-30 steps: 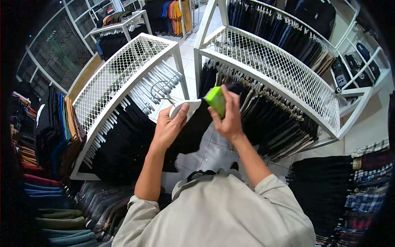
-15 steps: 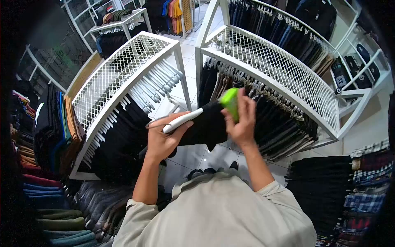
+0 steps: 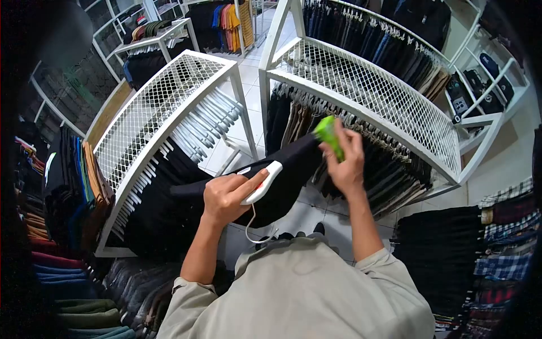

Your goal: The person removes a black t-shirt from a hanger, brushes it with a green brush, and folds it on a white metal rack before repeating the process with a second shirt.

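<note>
My left hand point(image 3: 226, 196) is closed round a white clothes hanger point(image 3: 266, 182), its metal hook curving down toward my body. From the hanger a black garment point(image 3: 288, 183) spreads between my hands, a small white label near its upper edge. My right hand point(image 3: 345, 161) grips a bright green handheld tool point(image 3: 330, 135) whose exact kind I cannot tell. Its front end is right at the garment's far right corner.
A white mesh-topped rack point(image 3: 161, 107) stands on the left with white hangers point(image 3: 206, 124) and black clothes below. Another mesh-topped rack point(image 3: 367, 85) on the right holds hanging trousers. Folded clothes point(image 3: 84, 305) lie lower left; plaid shirts point(image 3: 502, 268) hang lower right.
The hanger has turned, its hook swinging from the left to hang toward my body. The black garment is now stretched out wider, and my right hand has moved slightly right with the green tool.
</note>
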